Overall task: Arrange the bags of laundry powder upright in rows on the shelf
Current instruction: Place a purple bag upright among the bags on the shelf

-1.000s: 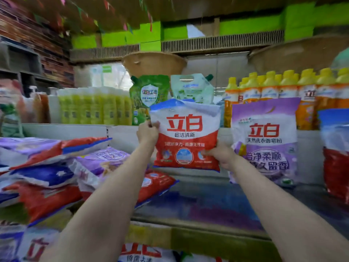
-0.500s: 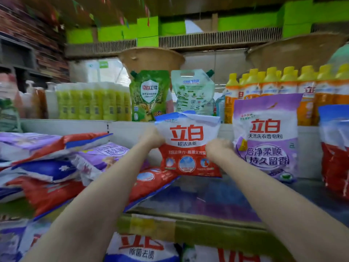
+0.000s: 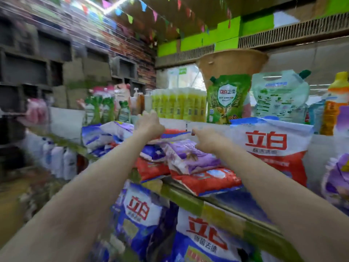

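While both arms reach toward the heap of flat bags (image 3: pixel 181 157) on the shelf (image 3: pixel 222 207), the picture is blurred by the turning of the head, so small details are hard to read. The left hand (image 3: pixel 149 125) is above the top of the heap, near a white and blue bag (image 3: pixel 115 129), and its fingers look loosely curled; I cannot tell if they already touch anything. The right hand (image 3: pixel 207 141) is at the end of the top red-edged bag (image 3: pixel 173 136), with the fingers bent toward it, but whether they pinch the bag or only come close to it is not clear.

At the right of the heap one red and white bag (image 3: pixel 272 148) stands upright against the back wall of the shelf, and a part of a purple bag (image 3: pixel 338 174) is seen beside it at the frame edge. In my judgement the standing bags are the beginning of a row, and the hands come to the heap from two sides because a soft, heavy bag of powder bends if it is lifted by one corner only.

Several bags lie crossed over each other, so pulling the top one could drag its neighbours toward the front edge
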Tool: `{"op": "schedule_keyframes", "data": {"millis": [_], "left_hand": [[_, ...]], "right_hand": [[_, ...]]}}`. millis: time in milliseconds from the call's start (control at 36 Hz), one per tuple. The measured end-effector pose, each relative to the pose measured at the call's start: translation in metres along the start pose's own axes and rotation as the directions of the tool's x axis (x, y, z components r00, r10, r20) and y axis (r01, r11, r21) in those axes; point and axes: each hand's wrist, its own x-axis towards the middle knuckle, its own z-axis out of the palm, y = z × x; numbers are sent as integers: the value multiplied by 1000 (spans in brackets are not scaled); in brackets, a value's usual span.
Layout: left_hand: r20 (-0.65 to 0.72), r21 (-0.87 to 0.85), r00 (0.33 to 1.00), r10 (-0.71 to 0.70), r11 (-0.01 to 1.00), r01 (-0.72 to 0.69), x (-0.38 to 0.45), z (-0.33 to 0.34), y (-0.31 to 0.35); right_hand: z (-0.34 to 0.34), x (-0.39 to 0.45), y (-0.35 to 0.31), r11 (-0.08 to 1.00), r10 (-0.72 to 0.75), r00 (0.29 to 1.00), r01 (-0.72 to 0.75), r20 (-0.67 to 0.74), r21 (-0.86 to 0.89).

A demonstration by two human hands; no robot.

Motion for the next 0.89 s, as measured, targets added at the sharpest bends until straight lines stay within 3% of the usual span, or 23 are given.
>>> {"op": "schedule_keyframes", "data": {"millis": [111,222,306,611,778,889], "left_hand": [[-5,25,983,-185,982,185,-8,-23,-49],[96,50,964,-249,968,245,-8,-19,-88],[94,47,958,-270,963,267,-1,-10,-106],[61,-246,937,-343,905,347,18,12,-101],[208,-247,900,-382,870,427,43,22,-92],[428,-370,828,-363,765,527,74,29,-94]], "right_hand": [[-5,12,-24,999,-34,996,34,-88,5],[0,17,-38,1000,-28,996,28,-80,6],[3,18,-43,1000,-13,999,14,-43,11],[14,43,-36,995,-5,999,9,-41,96],[27,67,-30,999,37,998,-39,53,34],[31,78,-30,997,51,997,-47,60,-65]]}}
